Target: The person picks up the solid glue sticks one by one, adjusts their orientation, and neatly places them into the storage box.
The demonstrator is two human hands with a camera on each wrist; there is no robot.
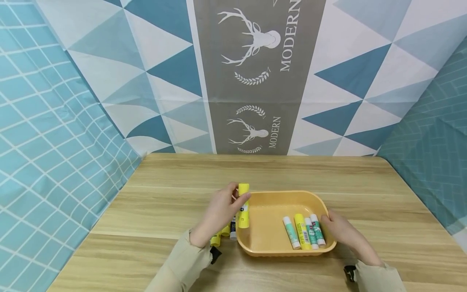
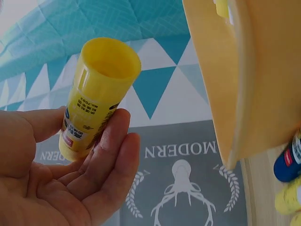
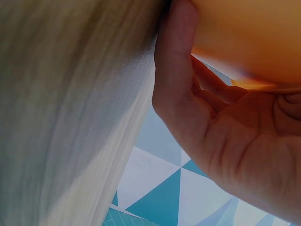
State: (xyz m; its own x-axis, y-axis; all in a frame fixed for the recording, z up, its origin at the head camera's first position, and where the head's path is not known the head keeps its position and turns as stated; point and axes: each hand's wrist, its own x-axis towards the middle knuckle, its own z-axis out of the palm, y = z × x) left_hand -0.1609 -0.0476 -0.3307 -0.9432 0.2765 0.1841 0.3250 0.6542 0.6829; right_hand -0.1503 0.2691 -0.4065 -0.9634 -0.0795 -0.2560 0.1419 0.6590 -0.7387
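Observation:
My left hand (image 1: 215, 215) pinches a yellow glue stick (image 1: 243, 220) between thumb and fingers, nearly upright over the left rim of an orange plastic tray (image 1: 260, 231). In the left wrist view, one hollow-looking end of this glue stick (image 2: 96, 101) points up and away from the palm. At the tray's right end my right hand (image 1: 344, 233) grips the rim; the right wrist view has the thumb and fingers on either side of the tray wall (image 3: 254, 37). Inside, toward the right, lie a yellow glue stick (image 1: 302, 232) and several green-and-white glue sticks (image 1: 291, 233), side by side.
Just left of the tray, partly behind the left forearm, a dark blue glue stick (image 1: 233, 228) and yellow glue sticks (image 1: 215, 239) rest on the wooden table (image 1: 175, 174). A patterned cloth wall (image 1: 255, 89) stands behind the table's far edge.

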